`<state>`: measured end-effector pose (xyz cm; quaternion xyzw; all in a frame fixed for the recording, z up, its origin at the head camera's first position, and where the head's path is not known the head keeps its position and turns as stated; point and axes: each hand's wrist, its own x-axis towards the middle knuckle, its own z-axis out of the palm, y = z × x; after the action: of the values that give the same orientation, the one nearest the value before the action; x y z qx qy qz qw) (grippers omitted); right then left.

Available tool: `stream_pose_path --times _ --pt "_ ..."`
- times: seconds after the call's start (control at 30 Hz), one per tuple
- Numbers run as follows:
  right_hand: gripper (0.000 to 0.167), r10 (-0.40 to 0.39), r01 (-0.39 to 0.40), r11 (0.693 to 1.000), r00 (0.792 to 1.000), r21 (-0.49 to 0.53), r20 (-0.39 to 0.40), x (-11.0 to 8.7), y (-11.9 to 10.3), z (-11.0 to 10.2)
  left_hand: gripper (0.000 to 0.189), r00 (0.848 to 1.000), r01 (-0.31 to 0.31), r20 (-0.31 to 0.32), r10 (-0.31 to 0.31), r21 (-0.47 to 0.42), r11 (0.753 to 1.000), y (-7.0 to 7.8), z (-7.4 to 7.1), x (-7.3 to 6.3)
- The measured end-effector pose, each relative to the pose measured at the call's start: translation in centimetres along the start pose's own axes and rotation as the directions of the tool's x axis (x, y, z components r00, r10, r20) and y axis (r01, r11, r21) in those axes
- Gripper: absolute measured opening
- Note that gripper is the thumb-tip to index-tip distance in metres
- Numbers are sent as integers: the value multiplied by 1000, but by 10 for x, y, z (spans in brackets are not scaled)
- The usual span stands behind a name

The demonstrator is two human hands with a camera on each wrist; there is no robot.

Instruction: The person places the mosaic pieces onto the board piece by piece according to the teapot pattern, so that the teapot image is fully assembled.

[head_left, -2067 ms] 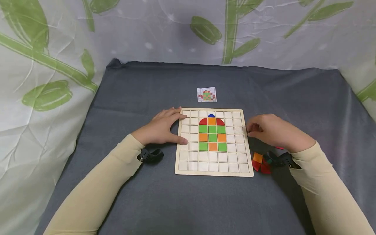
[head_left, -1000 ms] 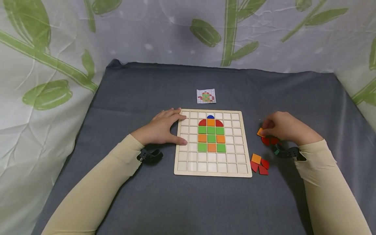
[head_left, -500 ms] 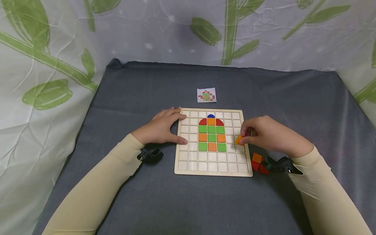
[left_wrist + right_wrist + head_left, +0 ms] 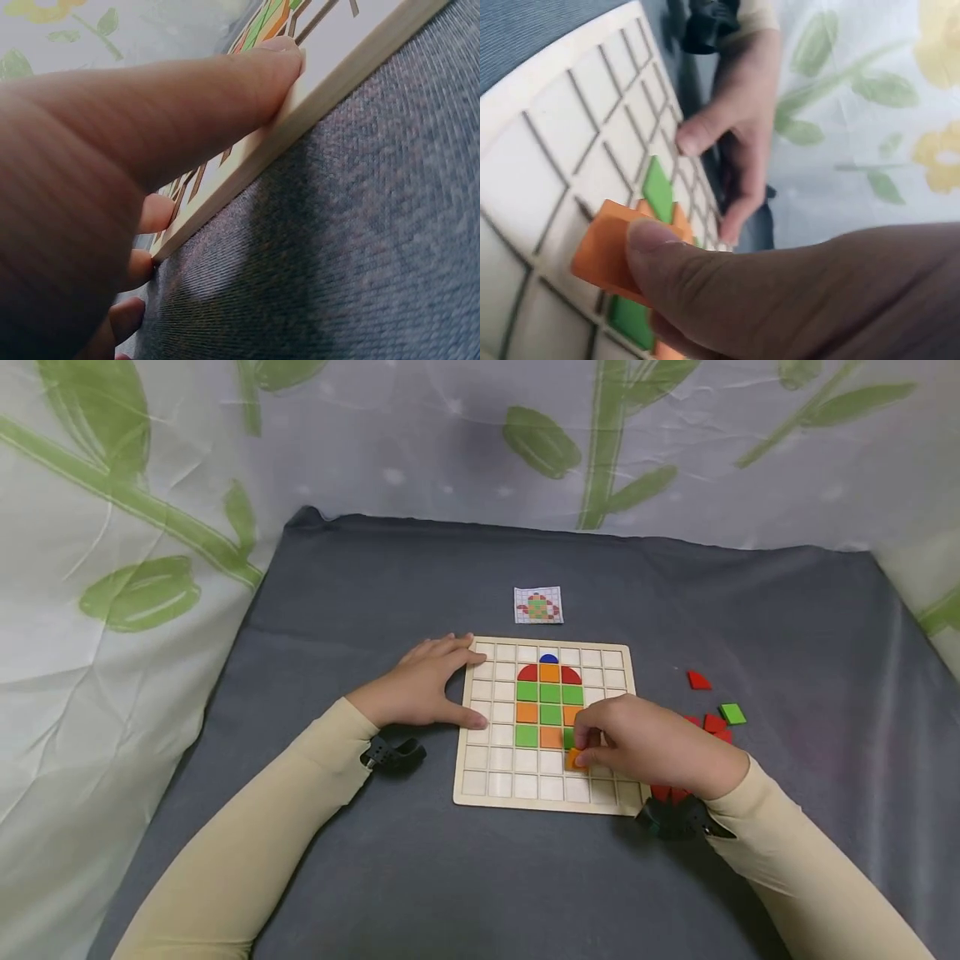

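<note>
I see the right hand (image 4: 651,742) pinching an orange tile (image 4: 600,251), the left hand (image 4: 422,690) (spread wide) touching the board (image 4: 525,786).

Left sleeve (image 4: 251,839), long, pale beige, close-fitting, lightly creased, right sleeve (image 4: 798,856) of the same plain beige cloth, left wrist strap (image 4: 387,757), black, with small perforations, projecting at the cuff (image 4: 354,720), right wrist strap (image 4: 667,820), likewise black, left hand (image 4: 422,687) bare, right hand (image 4: 645,739) bare.
</note>
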<state>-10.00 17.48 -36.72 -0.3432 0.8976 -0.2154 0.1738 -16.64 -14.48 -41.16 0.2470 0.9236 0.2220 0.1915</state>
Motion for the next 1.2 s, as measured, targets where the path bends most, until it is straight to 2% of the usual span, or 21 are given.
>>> stream_pose_path --times 0.13,0.3,0.5,0.73,0.87,1.0,1.07,1.2 --pt "16 -15 14 999 1000 -38 -26 -1 3 10 102 1000 1 3 -1 -2 1000 0 0 0" --pt "13 -84 78 995 991 -54 -105 -2 8 21 101 1000 12 -1 -12 -4 1000 0 -3 -2" --pt "14 -84 79 996 987 -46 -139 -10 15 18 101 1000 11 0 -11 -9 1000 -2 -1 -2" --pt "14 32 -55 992 980 -113 -197 -35 42 4 101 1000 8 4 -8 -19 1000 2 -1 0" --pt "16 94 -150 968 959 -201 -266 -55 61 -5 101 1000 4 0 -4 -15 1000 3 -1 1" --pt "18 166 -244 944 933 -223 -319 -73 77 -16 101 1000 3 0 -3 -12 1000 3 0 2" --pt "20 194 -272 937 927 -219 -322 -79 83 -20 102 1000 3 -2 -3 -14 1000 3 -1 1" --pt "30 284 -335 922 925 -191 -252 -86 95 -28 102 1000 5 -6 -5 -24 1000 3 -1 -1"
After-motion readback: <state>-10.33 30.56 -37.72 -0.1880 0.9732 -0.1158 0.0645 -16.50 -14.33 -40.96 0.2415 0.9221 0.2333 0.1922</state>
